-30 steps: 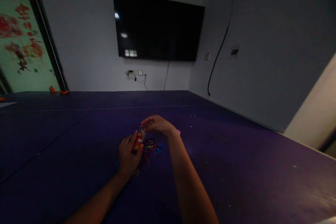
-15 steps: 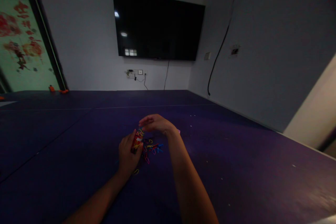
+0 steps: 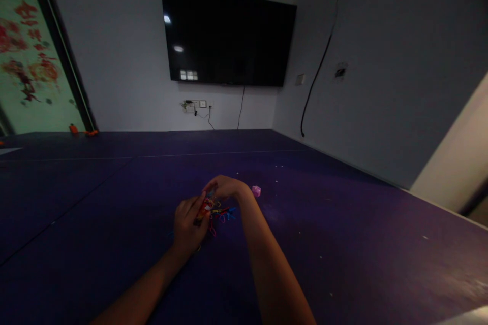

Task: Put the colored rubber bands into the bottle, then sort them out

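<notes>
My left hand (image 3: pixel 188 224) is wrapped round a small red container (image 3: pixel 206 207) with a pale patch on its label, held tilted low over the purple floor. At its top end is my right hand (image 3: pixel 222 187), fingers curled down and close together. Something small and bluish shows by those fingertips, too dim to make out. Just right of the container lies a loose heap of small coloured loops (image 3: pixel 223 217), in pink, blue, yellow and red. A yellow loop (image 3: pixel 199 248) is partly hidden below my left hand.
A crumpled pink piece (image 3: pixel 256 191) lies right of my right wrist. White specks dot the purple floor (image 3: pixel 343 223). Ahead, a black television (image 3: pixel 229 35) hangs above wall sockets (image 3: pixel 203 104). A black cable (image 3: pixel 318 71) runs down the right wall. Orange objects (image 3: pixel 73 128) lie by the door.
My right hand has come down onto the container's top, and its fingers have curled in. The container is tipped further right. The pink piece, mostly hidden behind my wrist before, now shows.
</notes>
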The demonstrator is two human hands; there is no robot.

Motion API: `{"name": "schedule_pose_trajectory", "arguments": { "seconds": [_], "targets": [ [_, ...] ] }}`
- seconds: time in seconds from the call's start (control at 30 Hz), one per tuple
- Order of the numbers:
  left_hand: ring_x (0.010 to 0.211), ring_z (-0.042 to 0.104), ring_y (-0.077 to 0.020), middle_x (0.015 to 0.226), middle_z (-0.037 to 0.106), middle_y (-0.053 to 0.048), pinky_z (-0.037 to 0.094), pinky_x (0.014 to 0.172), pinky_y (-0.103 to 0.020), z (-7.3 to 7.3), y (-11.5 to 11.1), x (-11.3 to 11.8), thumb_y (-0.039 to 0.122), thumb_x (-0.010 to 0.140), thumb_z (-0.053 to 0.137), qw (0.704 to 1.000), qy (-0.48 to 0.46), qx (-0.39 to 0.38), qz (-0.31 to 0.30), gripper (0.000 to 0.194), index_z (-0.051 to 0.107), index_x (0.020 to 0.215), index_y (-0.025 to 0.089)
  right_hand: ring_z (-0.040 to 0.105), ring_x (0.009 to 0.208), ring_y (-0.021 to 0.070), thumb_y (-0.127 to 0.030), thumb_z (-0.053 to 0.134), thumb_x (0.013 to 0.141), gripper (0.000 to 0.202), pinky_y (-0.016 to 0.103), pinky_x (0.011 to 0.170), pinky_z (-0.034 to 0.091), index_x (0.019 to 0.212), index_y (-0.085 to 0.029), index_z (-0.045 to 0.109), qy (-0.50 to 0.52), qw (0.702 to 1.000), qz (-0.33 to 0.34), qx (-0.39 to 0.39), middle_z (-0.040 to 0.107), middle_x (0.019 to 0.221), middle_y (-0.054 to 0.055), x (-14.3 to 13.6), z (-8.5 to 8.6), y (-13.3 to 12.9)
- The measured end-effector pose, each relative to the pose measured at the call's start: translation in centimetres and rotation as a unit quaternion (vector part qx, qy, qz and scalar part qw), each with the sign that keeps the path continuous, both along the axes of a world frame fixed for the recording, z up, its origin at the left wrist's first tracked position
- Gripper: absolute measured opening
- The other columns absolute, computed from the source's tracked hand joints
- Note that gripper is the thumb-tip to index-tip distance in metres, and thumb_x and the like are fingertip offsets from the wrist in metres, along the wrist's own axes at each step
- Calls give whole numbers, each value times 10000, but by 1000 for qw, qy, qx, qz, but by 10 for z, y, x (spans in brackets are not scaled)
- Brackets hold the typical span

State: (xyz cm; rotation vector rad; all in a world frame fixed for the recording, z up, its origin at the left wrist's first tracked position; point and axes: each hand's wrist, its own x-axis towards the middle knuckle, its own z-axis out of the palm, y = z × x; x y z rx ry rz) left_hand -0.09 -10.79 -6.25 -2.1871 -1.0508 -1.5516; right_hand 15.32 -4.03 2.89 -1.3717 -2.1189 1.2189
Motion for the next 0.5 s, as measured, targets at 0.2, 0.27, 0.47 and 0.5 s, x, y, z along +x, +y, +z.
{"name": "schedule_pose_trajectory", "arguments": {
  "seconds": [0.2, 0.27, 0.47, 0.5],
  "targets": [
    [905, 565, -242, 1006, 637, -79, 440, 775, -388, -1, 6, -2, 264, 808, 531, 998, -30, -35, 46, 447, 494, 1253, 240, 589, 627, 128, -77, 700, 547, 305, 225, 587, 448, 832, -183, 720, 74, 996, 5, 55, 680, 723, 0, 4, 5, -1],
    [921, 566, -255, 1012, 639, -79, 438, 781, -401, -2, 8, -2, 262, 797, 535, 995, -44, -59, 70, 447, 499, 1242, 235, 612, 706, 142, -81, 720, 551, 324, 246, 666, 469, 862, -174, 714, 119, 989, -1, 88, 689, 775, 19, 9, 9, -1],
    [957, 563, -261, 1057, 616, -89, 431, 838, -425, 0, 12, -9, 330, 791, 550, 976, -154, -115, 103, 461, 495, 1233, 212, 637, 814, 162, -102, 631, 712, 220, 275, 764, 483, 912, -159, 702, 73, 971, -102, 205, 701, 843, 50, 13, 19, -4],
    [974, 559, -260, 1077, 605, -93, 426, 855, -425, 1, 14, -12, 357, 789, 556, 969, -191, -118, 105, 485, 481, 1244, 208, 639, 838, 165, -115, 599, 750, 210, 270, 771, 481, 931, -157, 698, 36, 966, -119, 225, 703, 879, 58, 9, 20, -6]
  ]
}}
